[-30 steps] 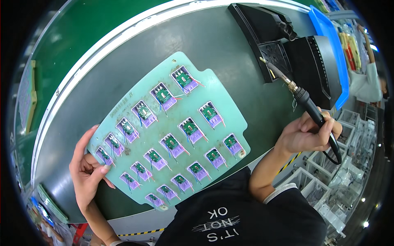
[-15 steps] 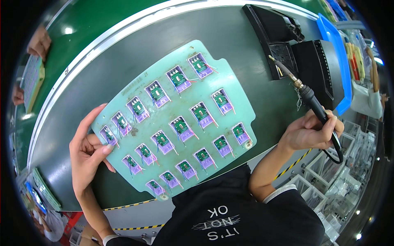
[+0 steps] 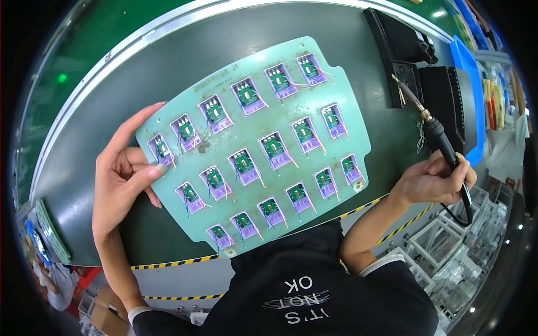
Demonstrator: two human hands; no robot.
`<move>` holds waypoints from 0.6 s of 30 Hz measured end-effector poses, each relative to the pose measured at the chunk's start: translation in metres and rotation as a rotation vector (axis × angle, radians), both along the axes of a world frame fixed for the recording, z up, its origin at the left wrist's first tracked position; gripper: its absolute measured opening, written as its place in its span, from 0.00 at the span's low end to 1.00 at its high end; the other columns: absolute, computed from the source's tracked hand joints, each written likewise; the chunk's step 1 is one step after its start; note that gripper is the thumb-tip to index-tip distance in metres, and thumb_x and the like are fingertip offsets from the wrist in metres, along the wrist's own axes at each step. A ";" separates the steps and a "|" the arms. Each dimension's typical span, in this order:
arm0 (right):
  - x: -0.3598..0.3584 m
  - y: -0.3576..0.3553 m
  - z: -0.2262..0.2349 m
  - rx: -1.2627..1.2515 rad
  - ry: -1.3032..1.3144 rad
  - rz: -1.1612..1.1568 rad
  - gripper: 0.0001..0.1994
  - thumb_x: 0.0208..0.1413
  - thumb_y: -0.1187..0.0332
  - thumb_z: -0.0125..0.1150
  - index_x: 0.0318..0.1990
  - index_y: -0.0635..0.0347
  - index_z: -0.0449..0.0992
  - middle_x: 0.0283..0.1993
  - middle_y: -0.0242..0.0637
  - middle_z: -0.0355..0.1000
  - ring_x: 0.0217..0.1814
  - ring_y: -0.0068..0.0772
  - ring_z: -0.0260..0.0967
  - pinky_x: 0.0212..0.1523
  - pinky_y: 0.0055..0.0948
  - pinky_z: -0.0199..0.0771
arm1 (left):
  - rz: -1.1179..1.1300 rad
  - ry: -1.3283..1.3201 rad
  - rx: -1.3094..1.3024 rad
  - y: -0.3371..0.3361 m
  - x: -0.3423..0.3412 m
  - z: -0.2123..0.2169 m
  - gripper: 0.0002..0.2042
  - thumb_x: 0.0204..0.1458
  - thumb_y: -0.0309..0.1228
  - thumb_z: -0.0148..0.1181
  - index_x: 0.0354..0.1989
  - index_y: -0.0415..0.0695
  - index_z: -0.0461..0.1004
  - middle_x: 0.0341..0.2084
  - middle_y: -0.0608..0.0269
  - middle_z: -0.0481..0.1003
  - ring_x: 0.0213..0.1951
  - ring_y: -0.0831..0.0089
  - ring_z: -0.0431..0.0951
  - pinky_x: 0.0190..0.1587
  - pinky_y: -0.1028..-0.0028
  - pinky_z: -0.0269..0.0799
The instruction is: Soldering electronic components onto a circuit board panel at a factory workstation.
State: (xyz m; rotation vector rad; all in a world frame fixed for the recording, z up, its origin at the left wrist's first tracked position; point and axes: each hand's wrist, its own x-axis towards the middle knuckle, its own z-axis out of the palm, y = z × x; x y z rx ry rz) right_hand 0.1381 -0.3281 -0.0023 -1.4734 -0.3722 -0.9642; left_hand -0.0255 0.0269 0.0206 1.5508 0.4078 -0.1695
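- The left hand (image 3: 120,182) pins the pale green fixture board (image 3: 255,143), mid-frame on the dark table (image 3: 112,101), fingers spread at its left edge; a slip could shift the small circuit boards (image 3: 273,148).
- The right hand (image 3: 434,180), fingers wrapped round the soldering iron (image 3: 440,140) at right, could let its tip scorch wires.

The person wears a black top with pale printed lettering, white cuffs showing beneath its sleeves, hands bare.
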 end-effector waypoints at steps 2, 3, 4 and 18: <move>0.000 0.000 -0.002 0.000 -0.012 0.013 0.09 0.56 0.69 0.49 0.27 0.65 0.65 0.17 0.37 0.62 0.09 0.15 0.48 0.11 0.15 0.49 | 0.014 0.003 -0.006 -0.001 0.000 0.000 0.32 0.47 0.16 0.55 0.63 0.35 0.54 0.26 0.56 0.77 0.23 0.78 0.77 0.18 0.83 0.72; 0.000 0.001 -0.002 -0.004 -0.010 0.024 0.09 0.56 0.69 0.49 0.27 0.65 0.65 0.17 0.37 0.62 0.09 0.15 0.48 0.11 0.15 0.49 | 0.012 0.003 -0.004 -0.002 0.000 0.001 0.31 0.47 0.16 0.55 0.63 0.35 0.54 0.26 0.56 0.77 0.23 0.78 0.77 0.18 0.83 0.72; 0.000 0.002 -0.002 0.003 -0.007 0.016 0.09 0.56 0.69 0.50 0.26 0.65 0.65 0.16 0.36 0.62 0.09 0.15 0.48 0.11 0.15 0.49 | 0.010 0.002 -0.002 -0.001 0.000 0.002 0.31 0.47 0.16 0.55 0.63 0.35 0.55 0.26 0.56 0.77 0.23 0.78 0.77 0.18 0.83 0.72; 0.001 0.005 -0.001 -0.015 -0.012 0.027 0.10 0.56 0.69 0.50 0.26 0.65 0.65 0.10 0.32 0.54 0.09 0.17 0.47 0.12 0.16 0.47 | -0.069 -0.079 -0.068 0.004 -0.003 -0.002 0.33 0.47 0.19 0.57 0.64 0.35 0.53 0.27 0.55 0.77 0.26 0.76 0.79 0.20 0.83 0.74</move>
